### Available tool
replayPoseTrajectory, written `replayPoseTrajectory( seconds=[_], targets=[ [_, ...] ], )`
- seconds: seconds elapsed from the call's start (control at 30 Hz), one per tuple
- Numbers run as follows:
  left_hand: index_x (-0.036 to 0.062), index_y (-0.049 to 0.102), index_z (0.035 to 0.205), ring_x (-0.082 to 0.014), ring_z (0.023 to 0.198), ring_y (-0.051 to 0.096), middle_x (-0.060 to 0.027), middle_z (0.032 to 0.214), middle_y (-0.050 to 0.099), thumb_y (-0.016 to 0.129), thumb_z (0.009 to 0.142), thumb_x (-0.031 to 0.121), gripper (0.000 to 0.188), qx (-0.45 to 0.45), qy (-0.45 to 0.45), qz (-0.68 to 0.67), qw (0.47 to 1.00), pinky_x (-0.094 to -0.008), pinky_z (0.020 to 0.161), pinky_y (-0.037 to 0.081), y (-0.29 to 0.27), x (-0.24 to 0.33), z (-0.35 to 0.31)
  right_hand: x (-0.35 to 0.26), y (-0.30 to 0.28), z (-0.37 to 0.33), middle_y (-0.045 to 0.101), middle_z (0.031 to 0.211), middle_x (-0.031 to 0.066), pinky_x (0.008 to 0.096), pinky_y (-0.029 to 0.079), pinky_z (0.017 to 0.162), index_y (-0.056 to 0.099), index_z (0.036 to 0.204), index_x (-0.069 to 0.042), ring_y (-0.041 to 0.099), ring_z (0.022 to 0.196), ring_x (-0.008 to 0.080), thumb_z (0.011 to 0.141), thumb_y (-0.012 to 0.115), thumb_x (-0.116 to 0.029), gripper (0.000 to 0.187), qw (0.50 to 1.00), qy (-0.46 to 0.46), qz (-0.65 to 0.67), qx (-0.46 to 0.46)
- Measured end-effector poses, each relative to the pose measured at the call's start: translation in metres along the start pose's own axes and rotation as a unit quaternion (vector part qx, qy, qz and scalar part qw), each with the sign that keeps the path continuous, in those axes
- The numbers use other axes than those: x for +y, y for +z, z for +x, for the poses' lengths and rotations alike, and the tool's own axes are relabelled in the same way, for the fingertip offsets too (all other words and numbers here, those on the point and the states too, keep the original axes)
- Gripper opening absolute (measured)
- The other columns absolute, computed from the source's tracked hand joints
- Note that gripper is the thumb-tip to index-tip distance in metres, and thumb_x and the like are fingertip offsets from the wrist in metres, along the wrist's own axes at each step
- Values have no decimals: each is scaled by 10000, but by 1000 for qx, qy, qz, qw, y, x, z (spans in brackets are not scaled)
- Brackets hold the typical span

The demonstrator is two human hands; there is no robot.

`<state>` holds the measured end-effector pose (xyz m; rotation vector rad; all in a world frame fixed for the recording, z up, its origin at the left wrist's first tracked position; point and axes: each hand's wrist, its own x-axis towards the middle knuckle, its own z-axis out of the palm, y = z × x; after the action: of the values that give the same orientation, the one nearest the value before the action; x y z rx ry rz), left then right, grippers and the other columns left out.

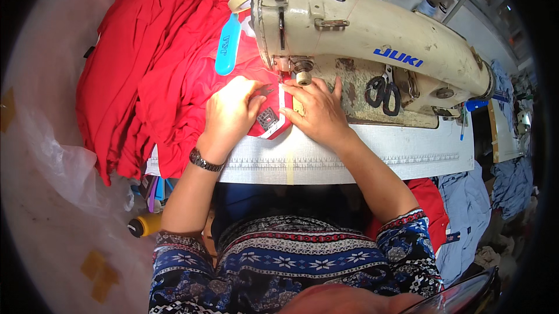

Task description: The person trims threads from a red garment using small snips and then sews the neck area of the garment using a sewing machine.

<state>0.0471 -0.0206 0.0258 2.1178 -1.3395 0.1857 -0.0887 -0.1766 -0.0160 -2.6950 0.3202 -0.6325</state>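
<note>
A red garment (244,60) with a white strip (283,107) and a dark printed label (267,118) lies under the needle area of a cream sewing machine (349,20). My left hand (230,107) rests on the red cloth left of the needle. Its fingers are curled, and a small pointed metal tool (266,90), possibly thread snips, sticks out from them. My right hand (320,110) lies just right of the needle, fingers stretched out and spread. Its thumb and index fingertips touch the white strip; the other fingers reach over the machine bed.
Black-handled scissors (382,92) lie on the machine bed. A large heap of red cloth (137,69) fills the left side. A blue tag (228,45) hangs at the machine head. Along the white table edge runs a ruler scale (372,161). Blue-grey cloth (466,215) hangs at right.
</note>
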Motion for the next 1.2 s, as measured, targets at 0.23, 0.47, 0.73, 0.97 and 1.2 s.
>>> replayPoseTrajectory(
  seconds=[0.23, 0.47, 0.73, 0.97, 1.2],
  targets=[
    [49, 672, 915, -302, 721, 628, -107, 773, 602, 731, 790, 138, 164, -23, 12, 46, 999, -386, 637, 500, 16, -10, 6, 0, -4, 1, 603, 1272, -9, 731, 168, 1044, 627, 1253, -165, 476, 1245, 246, 839, 684, -438, 499, 999, 18, -15, -45],
    [45, 671, 912, -304, 744, 635, -114, 791, 613, 720, 796, 132, 153, -28, 4, 22, 999, -382, 654, 505, 16, -8, 5, -3, -7, 2, 602, 1272, 0, 735, 169, 1040, 626, 1250, -164, 474, 1244, 249, 851, 672, -430, 482, 999, 12, -14, -44],
    [41, 673, 923, -310, 761, 637, -120, 799, 619, 722, 794, 132, 165, -34, 12, 10, 999, -389, 673, 504, 17, -7, 9, -4, -7, 1, 590, 1286, 1, 740, 179, 1034, 618, 1259, -158, 468, 1249, 249, 861, 661, -437, 488, 999, 5, -21, -43],
    [31, 684, 912, -317, 777, 639, -126, 816, 635, 729, 784, 133, 169, -56, 10, -15, 998, -386, 691, 504, 18, -14, 16, -3, -6, 1, 567, 1316, 1, 755, 201, 1019, 601, 1282, -150, 453, 1257, 252, 871, 650, -432, 501, 998, -1, -35, -50],
    [32, 698, 911, -284, 779, 640, -119, 826, 640, 738, 780, 110, 158, -90, -21, -58, 994, -366, 705, 502, 15, -16, 20, -3, -1, -1, 585, 1210, 20, 780, 243, 976, 638, 1210, -124, 504, 1192, 221, 819, 706, -392, 479, 999, -23, -28, -5]
  ],
)
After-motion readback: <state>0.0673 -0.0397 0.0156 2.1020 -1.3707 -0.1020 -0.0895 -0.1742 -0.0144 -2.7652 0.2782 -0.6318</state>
